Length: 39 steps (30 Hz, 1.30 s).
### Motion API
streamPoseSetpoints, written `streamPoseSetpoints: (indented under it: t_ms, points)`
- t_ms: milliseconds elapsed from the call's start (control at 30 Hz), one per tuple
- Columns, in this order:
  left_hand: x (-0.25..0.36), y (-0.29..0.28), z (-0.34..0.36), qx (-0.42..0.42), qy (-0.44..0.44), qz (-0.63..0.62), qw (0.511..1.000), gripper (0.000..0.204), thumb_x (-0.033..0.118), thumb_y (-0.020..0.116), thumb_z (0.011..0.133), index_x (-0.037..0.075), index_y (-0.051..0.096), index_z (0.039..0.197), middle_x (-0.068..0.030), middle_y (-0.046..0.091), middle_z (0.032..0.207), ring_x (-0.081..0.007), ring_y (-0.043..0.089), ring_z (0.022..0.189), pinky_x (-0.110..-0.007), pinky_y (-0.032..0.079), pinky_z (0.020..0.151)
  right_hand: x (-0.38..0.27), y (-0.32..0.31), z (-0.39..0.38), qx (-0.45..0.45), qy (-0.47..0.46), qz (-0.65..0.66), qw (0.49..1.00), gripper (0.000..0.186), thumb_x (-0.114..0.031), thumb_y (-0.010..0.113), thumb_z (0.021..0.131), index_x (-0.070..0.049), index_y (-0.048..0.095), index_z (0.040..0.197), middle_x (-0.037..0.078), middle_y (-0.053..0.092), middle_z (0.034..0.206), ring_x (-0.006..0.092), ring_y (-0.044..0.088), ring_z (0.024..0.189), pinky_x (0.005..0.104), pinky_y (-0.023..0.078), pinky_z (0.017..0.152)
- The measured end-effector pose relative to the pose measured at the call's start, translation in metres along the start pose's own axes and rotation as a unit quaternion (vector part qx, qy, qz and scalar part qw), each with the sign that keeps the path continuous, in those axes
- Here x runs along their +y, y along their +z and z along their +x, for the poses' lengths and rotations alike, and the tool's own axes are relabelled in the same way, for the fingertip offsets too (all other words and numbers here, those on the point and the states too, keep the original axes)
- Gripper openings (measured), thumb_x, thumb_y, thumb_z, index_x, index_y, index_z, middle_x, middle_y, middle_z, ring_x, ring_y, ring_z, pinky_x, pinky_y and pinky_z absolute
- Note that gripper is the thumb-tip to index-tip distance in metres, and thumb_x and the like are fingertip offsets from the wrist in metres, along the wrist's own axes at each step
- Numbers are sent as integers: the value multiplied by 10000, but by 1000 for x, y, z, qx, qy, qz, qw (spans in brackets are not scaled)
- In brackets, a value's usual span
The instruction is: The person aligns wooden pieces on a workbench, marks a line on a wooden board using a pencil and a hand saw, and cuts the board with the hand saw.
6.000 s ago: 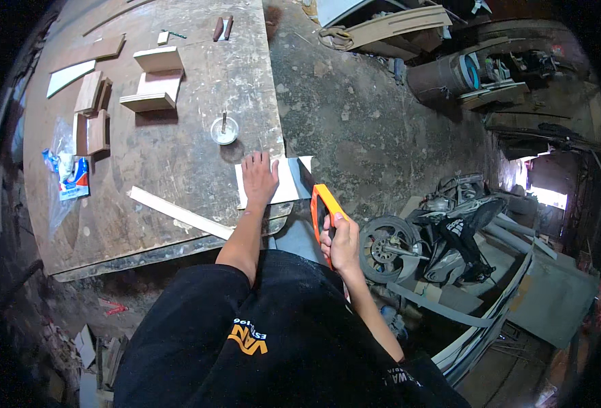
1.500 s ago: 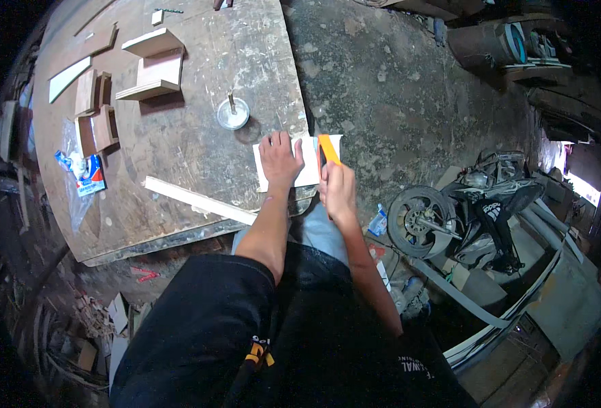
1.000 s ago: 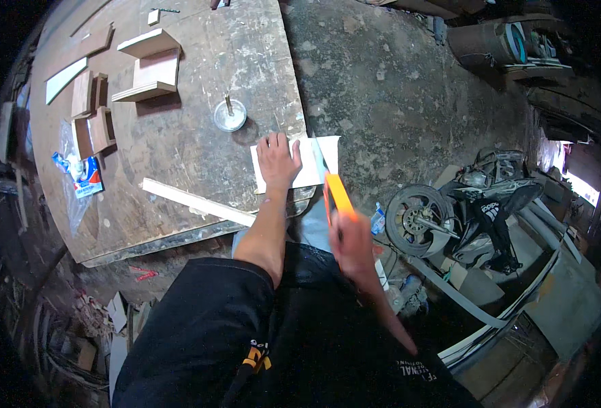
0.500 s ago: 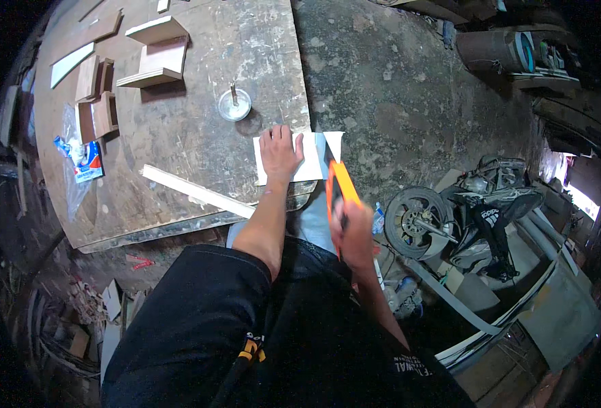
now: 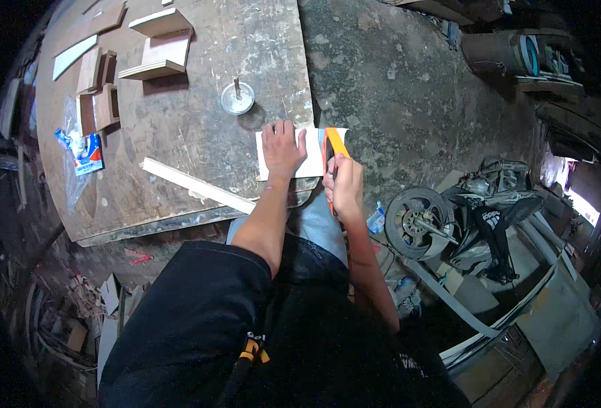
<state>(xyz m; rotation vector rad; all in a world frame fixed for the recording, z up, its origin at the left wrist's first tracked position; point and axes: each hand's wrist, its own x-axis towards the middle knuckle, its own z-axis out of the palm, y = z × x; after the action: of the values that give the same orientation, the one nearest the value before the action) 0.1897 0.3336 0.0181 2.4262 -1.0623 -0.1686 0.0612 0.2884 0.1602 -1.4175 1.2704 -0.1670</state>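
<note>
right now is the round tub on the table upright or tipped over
Upright: the round tub stands on the table, mouth facing up, with a stick poking out of it.

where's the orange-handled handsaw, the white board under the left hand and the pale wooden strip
Orange-handled handsaw (image 5: 338,142): head view, upper part of the orange handle
White board (image 5: 311,161): head view, bare part of its top face
Pale wooden strip (image 5: 198,185): head view, middle of its length
</note>
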Motion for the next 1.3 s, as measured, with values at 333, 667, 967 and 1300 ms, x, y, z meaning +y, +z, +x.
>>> streamPoseSetpoints:
  t_ms: [333,667,967,1300]
  points:
    - [4,-2,0,-8,3,-21,1000,304,327,640,867,43,572,952,-147,565,989,-350,523,987,-455,423,893,-72,9,-98,-66,128,167,975,366,-362,529,979,-83,503,744,-27,453,592,100,443,521,294,347,477]
    - [-3,-6,0,23,15,16,1000,297,329,647,865,48,567,917,-139,562,963,-339,529,956,-449,424,877,-58,-35,-99,44,143,197,969,367,-362,425,987,-105,482,732,-25,422,526,87,384,399,254,276,369]
    - [-9,-13,-3,18,1,17,1000,287,314,648,869,43,566,911,-149,549,962,-339,521,961,-454,426,875,-34,-18,-102,-52,103,192,975,367,-293,449,1007,16,610,893,35,532,653,136,496,563,333,387,502]
    - [-4,-11,-8,17,5,-1,1000,273,306,642,878,47,562,908,-146,551,955,-347,522,976,-465,418,890,-12,13,-63,45,-57,-29,997,427,-300,814,809,-46,499,674,11,489,593,114,454,559,320,407,538]
